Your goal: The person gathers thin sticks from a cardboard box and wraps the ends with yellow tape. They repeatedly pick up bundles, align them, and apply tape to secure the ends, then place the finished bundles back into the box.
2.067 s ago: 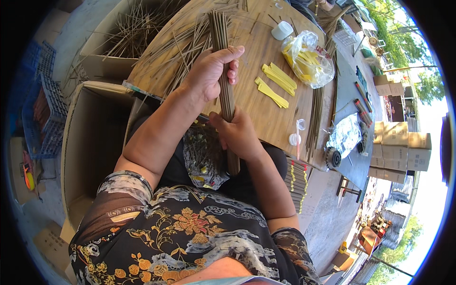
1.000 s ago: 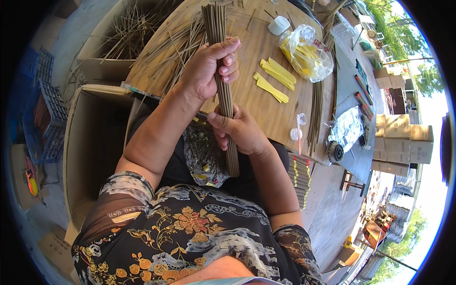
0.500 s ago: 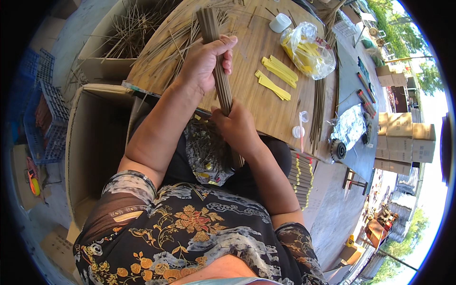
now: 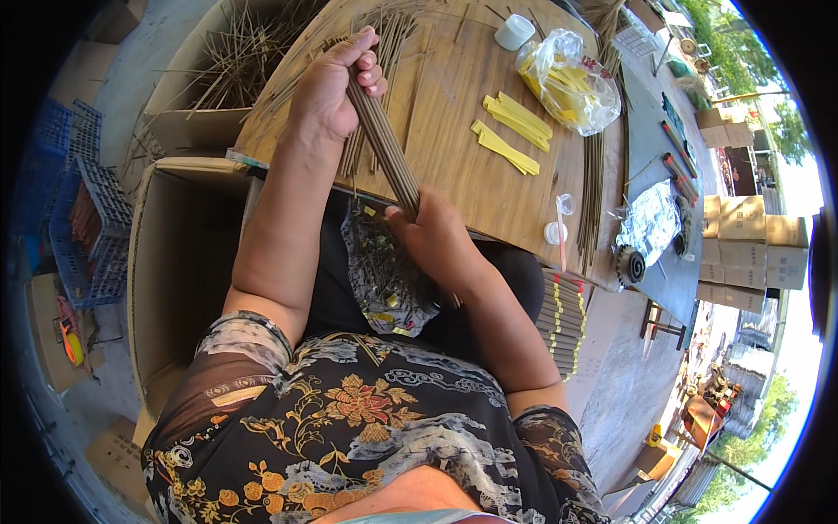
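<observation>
A bundle of thin brown incense sticks (image 4: 384, 144) slants between my two hands, its upper end leaning left over the wooden table (image 4: 454, 131). Near that upper end, the fingers of my left hand (image 4: 336, 83) are wrapped round it. My right hand (image 4: 443, 234) grips the bundle lower down, at the table's near edge above my lap. A speckled, littered cloth (image 4: 384, 262) lies across my lap beneath the sticks. Loose sticks (image 4: 397, 44) are spread on the table beyond my left hand. Yellow paper strips (image 4: 517, 122) lie in two small stacks to the right.
A clear bag of yellow strips (image 4: 567, 83), a white cup (image 4: 514, 33) and a small white jar (image 4: 555, 232) stand on the table. Cardboard boxes (image 4: 188, 188) are at the left, one holding sticks. Banded bundles (image 4: 560, 319) lie below the right edge. Blue crates (image 4: 100, 227) stand far left.
The upper end of the bundle has swung left, and my left hand has moved left with it. My right hand keeps its grip in nearly the same place.
</observation>
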Available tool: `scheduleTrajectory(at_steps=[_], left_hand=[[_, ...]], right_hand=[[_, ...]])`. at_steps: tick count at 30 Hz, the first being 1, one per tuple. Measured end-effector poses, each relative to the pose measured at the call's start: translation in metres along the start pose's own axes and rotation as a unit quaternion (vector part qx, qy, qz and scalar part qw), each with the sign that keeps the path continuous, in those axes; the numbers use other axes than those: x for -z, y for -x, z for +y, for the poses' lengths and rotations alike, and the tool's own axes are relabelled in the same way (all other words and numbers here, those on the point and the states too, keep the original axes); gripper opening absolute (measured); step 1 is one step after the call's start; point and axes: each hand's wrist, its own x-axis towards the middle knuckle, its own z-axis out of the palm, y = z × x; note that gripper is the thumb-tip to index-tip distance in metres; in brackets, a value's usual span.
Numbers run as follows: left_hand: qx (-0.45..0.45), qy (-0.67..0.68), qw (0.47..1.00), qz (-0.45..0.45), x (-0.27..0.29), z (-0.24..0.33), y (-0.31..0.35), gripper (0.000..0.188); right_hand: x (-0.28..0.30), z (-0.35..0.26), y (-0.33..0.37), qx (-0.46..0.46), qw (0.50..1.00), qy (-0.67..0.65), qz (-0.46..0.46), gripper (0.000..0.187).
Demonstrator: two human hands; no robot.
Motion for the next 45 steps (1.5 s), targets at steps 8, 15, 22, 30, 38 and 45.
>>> scheduleTrajectory(at_steps=[8,15,22,30,38,45], left_hand=[[-0.014,0.001,0.999,0.049,-0.006,-0.001,0.001,0.015],[-0.079,-0.056,0.982,0.162,-0.016,-0.013,0.003,0.021],[0.049,-0.018,0.997,0.052,-0.035,-0.043,0.026,0.019],[0.067,-0.007,0.997,-0.033,-0.035,-0.033,0.025,0.012],[0.072,0.028,0.995,-0.061,-0.023,-0.026,0.017,0.018],[0.023,-0.062,0.993,0.102,-0.033,-0.037,0.021,0.013]], right_hand=[[-0.002,-0.003,0.002,-0.005,0.999,-0.031,-0.007,0.024],[-0.004,0.008,-0.008,0.074,0.981,0.128,0.128,0.022],[0.010,0.002,-0.020,0.137,0.976,0.091,0.145,0.024],[0.018,-0.006,-0.016,-0.005,0.978,-0.200,-0.055,0.023],[0.018,-0.016,-0.010,-0.065,0.970,-0.211,-0.103,0.029],[-0.005,0.003,-0.016,0.036,0.990,0.047,0.129,0.029]])
